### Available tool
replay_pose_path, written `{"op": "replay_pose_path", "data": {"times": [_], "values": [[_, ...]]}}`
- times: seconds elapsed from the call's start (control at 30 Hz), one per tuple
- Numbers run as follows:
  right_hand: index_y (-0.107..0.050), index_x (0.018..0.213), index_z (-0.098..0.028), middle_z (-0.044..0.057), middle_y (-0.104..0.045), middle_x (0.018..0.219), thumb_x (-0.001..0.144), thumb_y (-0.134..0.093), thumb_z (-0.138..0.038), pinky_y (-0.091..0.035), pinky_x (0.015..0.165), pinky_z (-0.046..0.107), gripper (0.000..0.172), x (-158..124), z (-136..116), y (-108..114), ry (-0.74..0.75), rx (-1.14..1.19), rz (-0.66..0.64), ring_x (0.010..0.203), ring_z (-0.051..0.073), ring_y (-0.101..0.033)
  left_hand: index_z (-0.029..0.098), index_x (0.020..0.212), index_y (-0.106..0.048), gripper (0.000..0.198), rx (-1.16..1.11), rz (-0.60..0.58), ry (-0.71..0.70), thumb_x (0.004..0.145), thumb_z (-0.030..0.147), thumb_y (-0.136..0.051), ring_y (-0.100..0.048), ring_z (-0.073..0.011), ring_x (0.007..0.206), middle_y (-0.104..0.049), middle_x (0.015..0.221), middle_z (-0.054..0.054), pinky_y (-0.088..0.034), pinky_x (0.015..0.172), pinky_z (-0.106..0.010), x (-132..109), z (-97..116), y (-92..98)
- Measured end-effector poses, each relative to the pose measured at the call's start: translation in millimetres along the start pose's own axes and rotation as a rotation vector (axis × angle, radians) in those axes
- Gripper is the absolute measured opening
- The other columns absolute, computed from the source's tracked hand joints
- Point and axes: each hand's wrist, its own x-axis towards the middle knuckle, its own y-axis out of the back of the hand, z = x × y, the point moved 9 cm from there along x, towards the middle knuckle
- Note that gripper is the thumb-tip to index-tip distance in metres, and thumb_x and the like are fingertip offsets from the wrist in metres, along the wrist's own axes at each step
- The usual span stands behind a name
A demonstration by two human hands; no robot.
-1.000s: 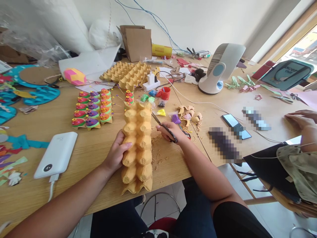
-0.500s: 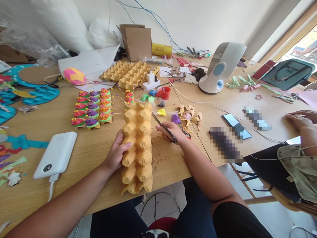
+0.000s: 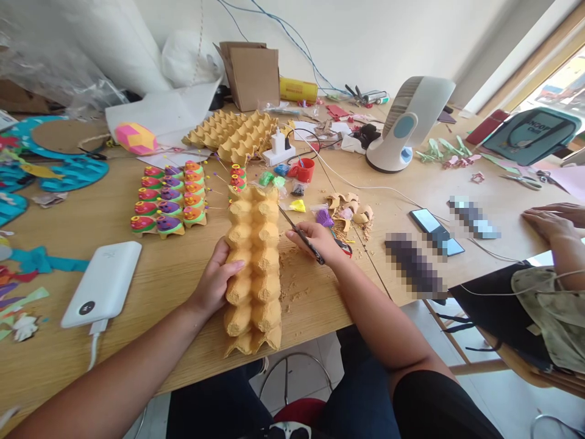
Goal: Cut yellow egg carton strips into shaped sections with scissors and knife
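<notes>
My left hand [image 3: 214, 275] grips the left edge of a yellow egg carton strip [image 3: 253, 268], thumb on top and fingers underneath. The strip has two rows of cups and lies lengthwise toward me, its near end at the table edge. In my right hand [image 3: 315, 242] are dark scissors [image 3: 307, 241], held to the right of the strip. Their tip points at the strip's upper right edge; whether it touches is hard to tell. Brown crumbs [image 3: 295, 297] lie beside the strip. Cut carton pieces [image 3: 350, 210] sit in a heap beyond my right hand.
Painted carton cups with pins [image 3: 169, 198] stand at left, near a white power bank [image 3: 103, 283]. Uncut egg trays [image 3: 233, 137], a red mug [image 3: 304, 171] and a white fan [image 3: 397, 128] are farther back. At right, phones [image 3: 436, 230] lie near another person's hands [image 3: 555, 221].
The scissors have tilted slightly in my right hand, which has shifted a little to the left. My left hand and the strip have hardly moved.
</notes>
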Motion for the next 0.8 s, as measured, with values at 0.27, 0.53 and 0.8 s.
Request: {"op": "replay_pose_path", "data": {"times": [0.27, 0.53, 0.8], "values": [[-0.060, 0.076, -0.021, -0.008, -0.044, 0.055, 0.084, -0.076, -0.060, -0.021, 0.047, 0.022, 0.043, 0, -1, -2, 0.019, -0.018, -0.028, 0.049, 0.008, -0.036, 0.033, 0.121, -0.071, 0.051, 0.020, 0.015, 0.017, 0.072, 0.034, -0.084, -0.067, -0.0226, 0.098, -0.072, 0.117, 0.001, -0.058, 0.076, -0.030, 0, 2, -2.8], [-0.056, 0.070, -0.023, -0.007, -0.047, 0.050, 0.084, -0.075, -0.063, -0.024, 0.043, 0.022, 0.046, 5, 10, -2, -0.054, 0.011, -0.017, 0.044, 0.009, -0.038, 0.033, 0.121, -0.070, 0.050, 0.040, 0.028, 0.041, 0.073, 0.035, -0.083, -0.066, -0.0241, 0.096, -0.072, 0.115, 0.001, -0.057, 0.075, -0.032, -2, 2, -2.5], [-0.055, 0.067, -0.023, -0.007, -0.048, 0.043, 0.078, -0.081, -0.065, -0.023, 0.036, 0.022, 0.051, 6, 18, -7, -0.126, 0.134, -0.076, 0.037, 0.008, -0.037, 0.030, 0.126, -0.065, 0.053, 0.029, 0.001, 0.078, 0.075, 0.035, -0.081, -0.068, -0.0209, 0.091, -0.072, 0.114, 0.001, -0.059, 0.073, -0.030, -1, -3, -2.8]]}}
